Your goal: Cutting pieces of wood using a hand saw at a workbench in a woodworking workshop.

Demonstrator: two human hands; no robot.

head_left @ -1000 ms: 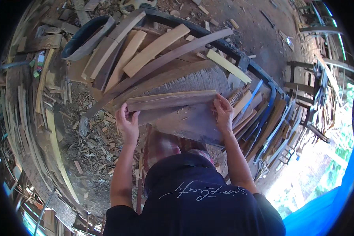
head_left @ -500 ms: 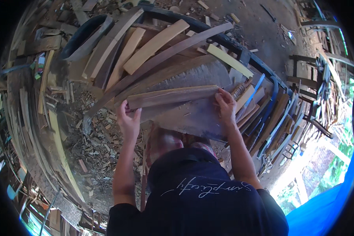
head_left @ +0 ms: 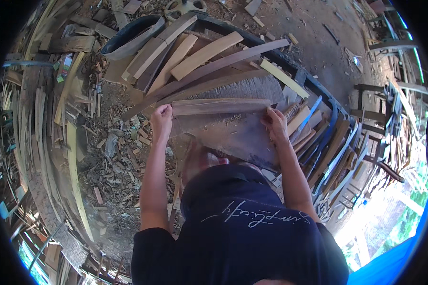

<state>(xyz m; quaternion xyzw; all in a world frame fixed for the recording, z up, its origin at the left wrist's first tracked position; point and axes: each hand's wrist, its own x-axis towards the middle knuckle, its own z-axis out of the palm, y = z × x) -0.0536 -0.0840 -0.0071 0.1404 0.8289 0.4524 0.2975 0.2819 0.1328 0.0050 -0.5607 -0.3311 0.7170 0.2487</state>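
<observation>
A brown wooden board (head_left: 218, 107) spans the space between my two hands, its long side running left to right. My left hand (head_left: 162, 118) pinches its left end, fingers closed. At the other end my right hand (head_left: 276, 122) grips the board's right corner between thumb and fingers. Below and behind it lies a worn wooden work surface (head_left: 233, 137) with sawdust and small chips on it. Just beyond the board, a thick rough slab (head_left: 242, 88) rests on that surface.
Several cut planks (head_left: 207, 54) and a long dark curved strip (head_left: 218, 64) fan out at the far side. A yellow strip (head_left: 285, 78) and a blue bar (head_left: 310, 114) lie to the right. Scrap wood (head_left: 123, 175) covers the ground at left, near a black bin (head_left: 133, 35).
The board has turned, showing more of its broad face. My left hand has closed more tightly at its end. The whole view has shifted slightly.
</observation>
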